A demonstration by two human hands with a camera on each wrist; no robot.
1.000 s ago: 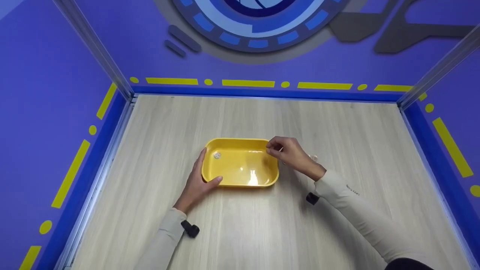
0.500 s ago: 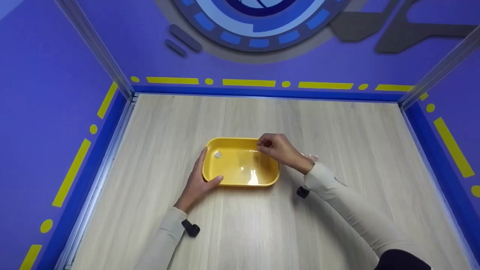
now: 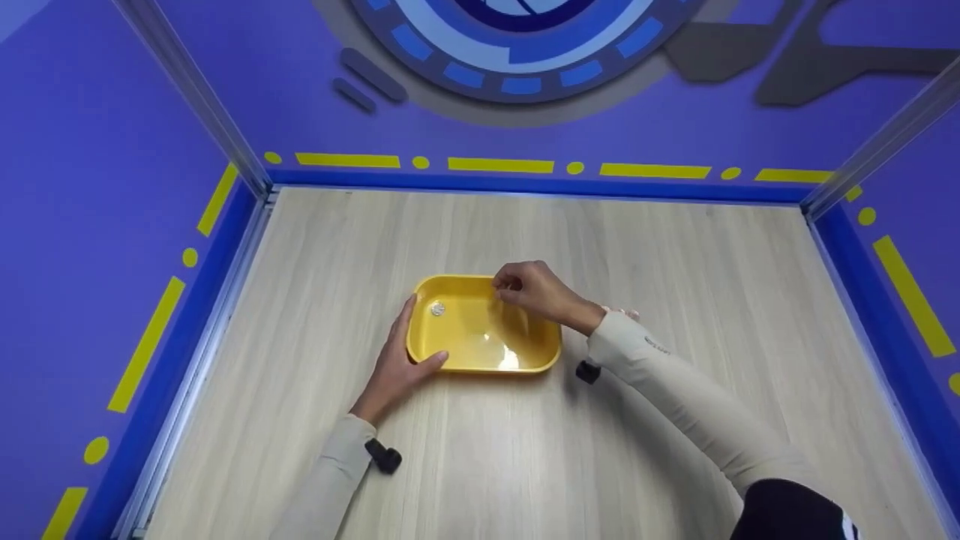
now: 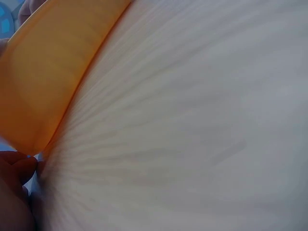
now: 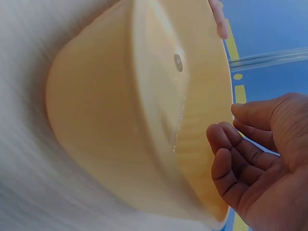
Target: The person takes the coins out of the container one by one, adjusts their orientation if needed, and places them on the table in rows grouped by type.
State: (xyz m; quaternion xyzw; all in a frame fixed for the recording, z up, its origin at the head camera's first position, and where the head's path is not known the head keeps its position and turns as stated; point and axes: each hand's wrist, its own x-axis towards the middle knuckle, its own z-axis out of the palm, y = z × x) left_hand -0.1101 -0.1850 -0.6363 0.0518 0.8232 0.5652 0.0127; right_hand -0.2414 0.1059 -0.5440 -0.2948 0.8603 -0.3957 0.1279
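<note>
A glossy yellow plastic tray (image 3: 487,369) with rounded corners lies on the table. My left hand (image 3: 396,367) grips its left end, the thumb over the near rim and the fingers along the outer side. Inside, near the far left corner, sits a small round silvery piece (image 3: 438,309), also in the right wrist view. Over the tray's far right part hovers my right hand (image 3: 536,289), thumb and forefinger pinched together. What they pinch is tiny and mostly hidden by the fingertips. In the right wrist view, the other fingers of the right hand (image 5: 269,163) are loosely curled.
Small pale pinkish, see-through pieces (image 3: 624,312) lie on the wooden table (image 3: 480,457) right of the tray, partly hidden by the right wrist. Blue-purple panels (image 3: 480,127) with yellow markings wall in the table at the back and both sides.
My right hand has moved left and slightly away, from the tray's right end to farther over its inside, still pinched. The left hand and the tray stay put.
</note>
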